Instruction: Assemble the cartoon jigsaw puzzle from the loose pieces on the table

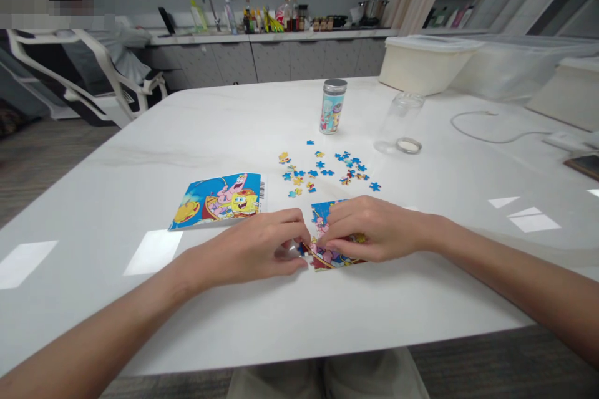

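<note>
A partly joined jigsaw puzzle (321,212) lies on the white table in front of me, much of it covered by my right hand (372,227). That hand rests on top, with thumb and fingertips drawn together against its left part. At the puzzle's left edge my left hand (266,242) pinches a small dark puzzle piece (305,250) between thumb and fingers; the fingers partly hide it. Several loose puzzle pieces (313,173), mostly blue and yellow, are scattered beyond my hands. A cartoon picture sheet (219,201) lies left of the puzzle, close to my left hand.
Behind the loose pieces stands a cartoon-printed can (332,109) with a metal lid. A clear jar (404,115), a round metal-rimmed lid (409,146), a cable (486,139) and plastic bins (423,65) are on the right. A person (124,50) sits beyond the table at left.
</note>
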`<state>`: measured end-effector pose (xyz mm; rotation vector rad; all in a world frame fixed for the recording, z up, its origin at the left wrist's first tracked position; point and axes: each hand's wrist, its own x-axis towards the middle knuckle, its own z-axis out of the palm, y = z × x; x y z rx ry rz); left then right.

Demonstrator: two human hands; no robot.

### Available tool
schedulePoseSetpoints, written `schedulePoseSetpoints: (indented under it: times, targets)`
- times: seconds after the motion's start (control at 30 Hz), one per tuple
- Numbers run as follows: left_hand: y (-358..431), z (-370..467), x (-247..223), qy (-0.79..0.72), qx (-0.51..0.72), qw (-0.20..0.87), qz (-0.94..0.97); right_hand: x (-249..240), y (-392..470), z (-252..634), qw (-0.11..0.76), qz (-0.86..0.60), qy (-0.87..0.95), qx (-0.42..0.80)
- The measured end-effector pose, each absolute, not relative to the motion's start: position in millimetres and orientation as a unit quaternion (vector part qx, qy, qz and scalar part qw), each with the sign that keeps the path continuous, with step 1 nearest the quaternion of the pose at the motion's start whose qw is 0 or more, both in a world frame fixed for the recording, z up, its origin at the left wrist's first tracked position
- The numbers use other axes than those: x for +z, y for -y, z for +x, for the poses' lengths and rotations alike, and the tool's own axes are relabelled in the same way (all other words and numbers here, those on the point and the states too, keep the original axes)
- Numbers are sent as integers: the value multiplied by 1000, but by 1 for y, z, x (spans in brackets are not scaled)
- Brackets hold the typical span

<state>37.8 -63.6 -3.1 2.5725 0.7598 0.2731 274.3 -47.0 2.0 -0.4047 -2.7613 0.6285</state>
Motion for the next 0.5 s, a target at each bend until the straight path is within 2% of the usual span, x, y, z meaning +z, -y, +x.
schedulePoseSetpoints:
  times: [0.1,0.2,0.27,0.37,0.5]
  targets:
    - [63,37,-5,-286,81,154,942,2,41,275,197,-246,926,205]
    - [62,37,-6,-282,66,74,954,-2,26,282,261,-400,869,129]
    - [61,37,-5,-270,56,41,960,-5,14,291,269,-465,841,60]
    - [60,37,-4,-249,42,20,967,-10,-1,306,212,-515,830,-31]
    - [60,36,-3,-231,14,12,973,-11,-7,319,96,-564,819,-44]
